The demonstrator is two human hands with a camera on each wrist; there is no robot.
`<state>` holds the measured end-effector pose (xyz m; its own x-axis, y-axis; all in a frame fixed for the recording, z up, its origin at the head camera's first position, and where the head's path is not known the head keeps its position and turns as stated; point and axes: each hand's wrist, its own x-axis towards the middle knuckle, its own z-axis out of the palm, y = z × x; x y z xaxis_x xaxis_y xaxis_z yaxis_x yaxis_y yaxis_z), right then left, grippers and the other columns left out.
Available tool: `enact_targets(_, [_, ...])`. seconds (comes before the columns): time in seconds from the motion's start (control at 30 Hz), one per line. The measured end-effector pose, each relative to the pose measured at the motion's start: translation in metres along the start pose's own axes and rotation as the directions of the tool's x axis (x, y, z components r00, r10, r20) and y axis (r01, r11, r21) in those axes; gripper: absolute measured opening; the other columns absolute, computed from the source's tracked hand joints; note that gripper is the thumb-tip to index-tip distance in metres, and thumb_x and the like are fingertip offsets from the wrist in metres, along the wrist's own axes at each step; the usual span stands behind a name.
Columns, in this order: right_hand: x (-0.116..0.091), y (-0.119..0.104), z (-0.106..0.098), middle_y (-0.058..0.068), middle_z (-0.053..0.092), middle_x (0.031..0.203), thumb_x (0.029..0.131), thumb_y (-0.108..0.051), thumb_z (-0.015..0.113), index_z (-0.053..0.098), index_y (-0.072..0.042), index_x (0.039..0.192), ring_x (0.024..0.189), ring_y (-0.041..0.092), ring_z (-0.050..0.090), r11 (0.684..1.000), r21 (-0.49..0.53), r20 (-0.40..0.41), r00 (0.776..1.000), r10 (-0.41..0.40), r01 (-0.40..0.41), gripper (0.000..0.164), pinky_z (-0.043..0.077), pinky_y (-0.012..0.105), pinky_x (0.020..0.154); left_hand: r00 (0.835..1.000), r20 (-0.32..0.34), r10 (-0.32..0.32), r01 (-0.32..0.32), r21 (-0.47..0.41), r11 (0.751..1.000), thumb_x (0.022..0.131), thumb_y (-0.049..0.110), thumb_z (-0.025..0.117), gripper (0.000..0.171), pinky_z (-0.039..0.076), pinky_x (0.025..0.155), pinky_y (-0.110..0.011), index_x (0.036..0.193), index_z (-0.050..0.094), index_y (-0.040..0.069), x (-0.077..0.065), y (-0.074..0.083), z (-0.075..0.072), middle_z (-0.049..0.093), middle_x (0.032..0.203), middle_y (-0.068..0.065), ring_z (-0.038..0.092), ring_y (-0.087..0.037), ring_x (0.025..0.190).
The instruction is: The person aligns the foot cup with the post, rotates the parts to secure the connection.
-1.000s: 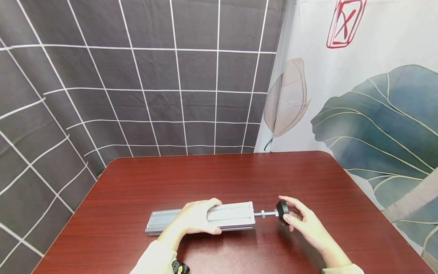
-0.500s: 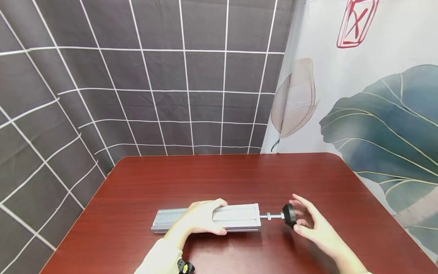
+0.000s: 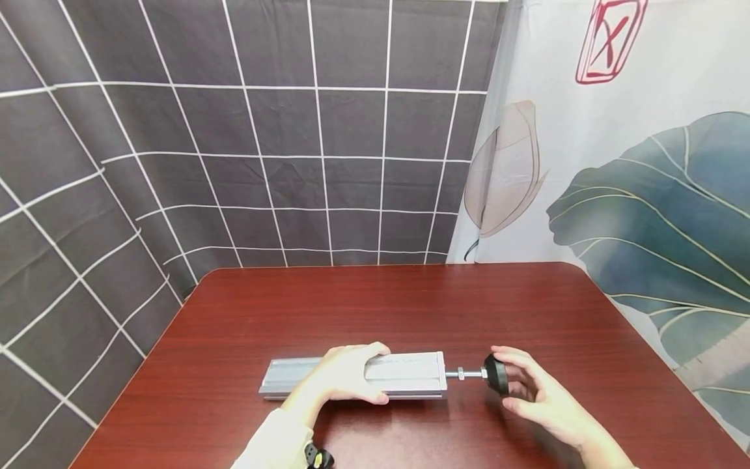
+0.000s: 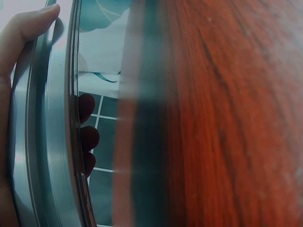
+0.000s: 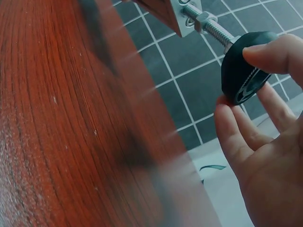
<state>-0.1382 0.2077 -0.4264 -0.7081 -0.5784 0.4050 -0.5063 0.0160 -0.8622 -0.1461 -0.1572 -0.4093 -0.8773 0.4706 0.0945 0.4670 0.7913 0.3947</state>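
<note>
A silver aluminium profile (image 3: 407, 374) lies lengthwise, held close over the table; its long grooves show in the left wrist view. My left hand (image 3: 350, 374) grips it around the middle from above, thumb on the near side, and covers part of it. From the profile's right end sticks a threaded rod with a nut (image 5: 206, 22). A black levelling foot (image 5: 234, 66) sits on the rod's outer end. My right hand (image 3: 541, 397) has its fingertips around that foot's rim, thumb on one side and fingers on the other, as the right wrist view shows.
The reddish-brown wooden table (image 3: 375, 306) stretches out behind and to both sides of the hands. A dark gridded curtain (image 3: 346, 124) hangs behind it, with a leaf-patterned pale curtain (image 3: 545, 130) to the right.
My right fingers spread away from the foot half a second ago and now close in on its rim again. The left hand keeps its grip; the head view shifted slightly.
</note>
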Motion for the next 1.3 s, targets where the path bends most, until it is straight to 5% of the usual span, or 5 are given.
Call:
enact_targets(0.23, [0.000,-0.004,0.003,-0.004,0.054,0.115,0.083,0.009,0.059,0.041,-0.006,0.137,0.085,0.016,0.062,0.985,-0.060,-0.094,0.984,0.154,-0.160,0.058,0.050,0.026,0.067,1.000,0.001,0.005,-0.005,0.003,1.000,0.057,0.059,0.074,0.068,0.044,0.080,-0.035,0.116,0.055,0.033,-0.001,-0.001,0.002,0.064,0.106,0.014,0.060,-0.005,0.092])
enact_targets(0.5, [0.009,-0.004,0.009,0.003,0.056,0.100,0.088,0.008,0.052,0.042,-0.007,0.136,0.061,0.021,0.059,0.990,-0.047,-0.106,0.986,0.130,-0.135,0.051,0.048,0.028,0.064,1.000,-0.010,-0.005,0.005,0.008,1.000,0.057,0.061,0.073,0.067,0.044,0.078,-0.036,0.116,0.055,0.034,-0.003,-0.009,0.001,0.064,0.104,0.014,0.060,-0.006,0.089])
enact_targets(0.9, [0.000,-0.003,0.003,0.000,0.031,0.145,0.074,0.020,0.062,0.018,0.002,0.145,0.119,0.009,0.046,0.999,-0.037,-0.021,1.000,-0.004,0.003,0.085,0.041,0.019,0.087,1.000,-0.005,0.004,-0.004,0.006,1.000,0.057,0.060,0.074,0.068,0.044,0.079,-0.036,0.116,0.055,0.033,-0.001,-0.003,0.000,0.064,0.104,0.013,0.060,-0.006,0.090])
enact_targets(1.1, [0.001,0.000,0.003,0.005,0.030,0.144,0.075,0.021,0.062,0.033,0.002,0.136,0.116,0.010,0.049,0.997,-0.063,-0.002,0.999,-0.042,0.042,0.070,0.042,0.020,0.088,1.000,-0.002,0.006,-0.006,0.003,1.000,0.057,0.060,0.073,0.067,0.044,0.078,-0.036,0.115,0.055,0.032,-0.001,-0.002,-0.002,0.064,0.103,0.013,0.060,-0.006,0.089])
enact_targets(1.3, [0.003,-0.003,0.004,0.000,0.053,0.119,0.079,0.013,0.063,0.040,0.000,0.134,0.094,0.013,0.059,0.993,-0.087,-0.070,0.995,0.070,-0.076,0.062,0.047,0.022,0.073,1.000,0.003,0.004,-0.004,-0.006,1.000,0.057,0.060,0.074,0.067,0.044,0.078,-0.035,0.115,0.056,0.033,-0.001,-0.002,0.000,0.064,0.103,0.013,0.060,-0.005,0.089])
